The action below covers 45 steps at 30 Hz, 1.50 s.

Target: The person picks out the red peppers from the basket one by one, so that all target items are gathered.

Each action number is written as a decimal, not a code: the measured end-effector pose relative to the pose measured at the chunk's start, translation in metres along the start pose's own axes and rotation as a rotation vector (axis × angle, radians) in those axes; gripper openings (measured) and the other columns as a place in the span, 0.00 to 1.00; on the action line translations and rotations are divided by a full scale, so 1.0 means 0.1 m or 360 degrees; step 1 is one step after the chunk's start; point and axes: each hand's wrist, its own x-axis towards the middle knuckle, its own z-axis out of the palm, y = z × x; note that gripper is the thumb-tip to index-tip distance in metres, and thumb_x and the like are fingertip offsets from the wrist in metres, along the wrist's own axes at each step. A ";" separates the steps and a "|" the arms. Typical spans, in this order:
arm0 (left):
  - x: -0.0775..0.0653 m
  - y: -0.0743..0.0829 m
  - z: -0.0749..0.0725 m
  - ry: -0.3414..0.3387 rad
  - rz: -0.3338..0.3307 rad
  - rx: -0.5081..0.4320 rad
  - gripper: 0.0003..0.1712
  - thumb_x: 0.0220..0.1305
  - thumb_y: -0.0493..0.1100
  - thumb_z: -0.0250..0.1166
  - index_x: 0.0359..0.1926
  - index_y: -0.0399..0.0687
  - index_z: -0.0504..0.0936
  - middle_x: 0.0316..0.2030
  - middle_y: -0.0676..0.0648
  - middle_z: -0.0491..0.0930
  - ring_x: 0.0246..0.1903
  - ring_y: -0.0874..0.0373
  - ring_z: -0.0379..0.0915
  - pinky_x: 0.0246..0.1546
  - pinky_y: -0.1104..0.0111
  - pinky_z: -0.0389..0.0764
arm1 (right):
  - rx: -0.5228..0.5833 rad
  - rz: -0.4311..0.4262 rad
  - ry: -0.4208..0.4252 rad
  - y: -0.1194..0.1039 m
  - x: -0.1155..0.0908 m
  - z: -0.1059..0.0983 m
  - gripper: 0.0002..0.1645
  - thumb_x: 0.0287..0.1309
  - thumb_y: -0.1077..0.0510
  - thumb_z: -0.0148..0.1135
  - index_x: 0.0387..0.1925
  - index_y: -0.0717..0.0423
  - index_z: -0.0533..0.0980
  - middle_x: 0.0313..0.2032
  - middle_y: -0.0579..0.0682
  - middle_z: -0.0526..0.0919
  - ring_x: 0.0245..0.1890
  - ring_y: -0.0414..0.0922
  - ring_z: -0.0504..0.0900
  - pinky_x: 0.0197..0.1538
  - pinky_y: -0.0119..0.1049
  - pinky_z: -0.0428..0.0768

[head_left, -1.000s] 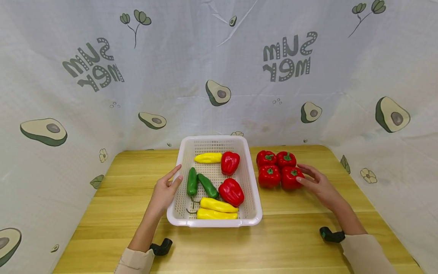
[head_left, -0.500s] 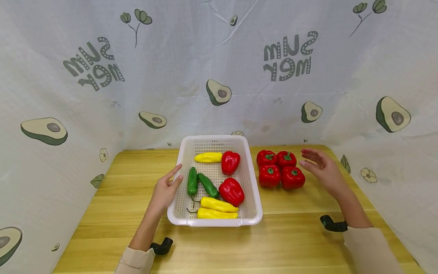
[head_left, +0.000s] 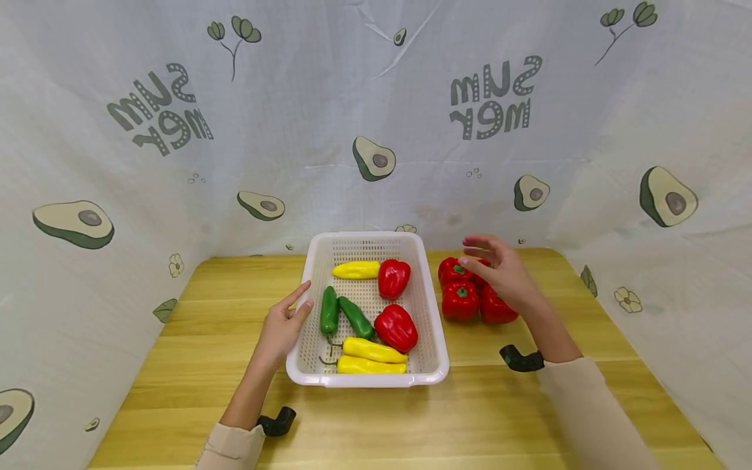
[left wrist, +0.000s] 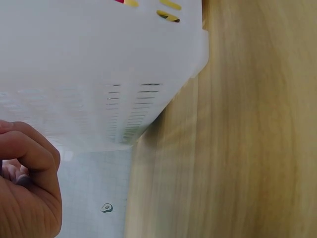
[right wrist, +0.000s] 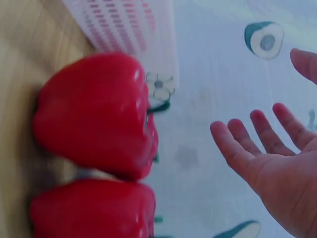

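Note:
My left hand (head_left: 282,331) holds the left rim of a white perforated plastic basket (head_left: 437,365), its thumb and forefinger at the edge. In the left wrist view its fingers (left wrist: 32,148) look curled beside the basket wall. My right hand (head_left: 502,271) hovers over a cluster of red bell peppers (head_left: 460,301), fingers spread and holding nothing. It partly hides the back right pepper. In the right wrist view the hand (right wrist: 277,163) is apart from the nearest bell pepper (right wrist: 94,114).
Inside the basket lie two red bell peppers (head_left: 396,328), two green chili peppers (head_left: 355,318) and three yellow peppers (head_left: 375,350). Beneath is a wooden table (head_left: 376,424). A printed cloth (head_left: 317,117) hangs behind and along both sides.
My right hand has let go of the front right bell pepper, drawn back right, then moved left over the cluster. The left hand and basket stay put.

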 end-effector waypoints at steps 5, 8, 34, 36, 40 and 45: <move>-0.01 -0.01 0.00 0.0001 -0.0003 0.0009 0.29 0.77 0.53 0.59 0.75 0.73 0.68 0.26 0.34 0.85 0.34 0.42 0.90 0.28 0.55 0.91 | 0.0110 -0.0002 -0.0062 -0.13 0.13 0.23 0.41 0.68 0.48 0.67 0.75 0.53 0.62 0.73 0.58 0.67 0.74 0.60 0.67 0.67 0.61 0.77; -0.01 -0.01 0.00 0.0003 -0.0006 0.0000 0.29 0.77 0.53 0.59 0.75 0.73 0.68 0.25 0.34 0.85 0.34 0.41 0.90 0.28 0.55 0.91 | 0.0145 -0.0015 -0.0087 -0.21 0.19 0.36 0.42 0.66 0.49 0.69 0.75 0.52 0.62 0.74 0.58 0.66 0.74 0.61 0.67 0.66 0.62 0.77; 0.01 -0.01 0.00 0.0027 0.0012 -0.0014 0.28 0.77 0.53 0.60 0.75 0.70 0.69 0.28 0.34 0.88 0.30 0.43 0.90 0.27 0.56 0.91 | 0.0002 0.0132 -0.0287 -0.50 0.71 1.08 0.46 0.62 0.44 0.70 0.74 0.54 0.63 0.74 0.59 0.65 0.72 0.64 0.66 0.68 0.63 0.76; 0.01 -0.02 0.00 0.0029 0.0022 -0.0013 0.29 0.77 0.53 0.60 0.75 0.69 0.69 0.27 0.34 0.87 0.29 0.43 0.90 0.27 0.56 0.91 | -0.0028 0.0179 -0.0297 -0.48 0.74 1.11 0.46 0.62 0.43 0.70 0.74 0.54 0.63 0.75 0.60 0.64 0.73 0.64 0.65 0.69 0.63 0.75; 0.02 -0.02 0.01 0.0032 0.0032 0.0006 0.29 0.76 0.54 0.60 0.75 0.68 0.69 0.21 0.38 0.85 0.26 0.46 0.89 0.26 0.57 0.90 | -0.0058 0.0281 -0.0342 -0.43 0.79 1.17 0.47 0.63 0.43 0.69 0.76 0.55 0.61 0.76 0.62 0.60 0.74 0.64 0.62 0.72 0.64 0.71; 0.03 -0.03 -0.01 0.0028 0.0022 0.0018 0.29 0.76 0.55 0.60 0.75 0.68 0.69 0.17 0.39 0.82 0.25 0.45 0.89 0.26 0.57 0.90 | -0.0093 0.0311 -0.0439 -0.38 0.82 1.22 0.49 0.64 0.47 0.68 0.78 0.58 0.58 0.77 0.62 0.59 0.75 0.63 0.61 0.75 0.62 0.68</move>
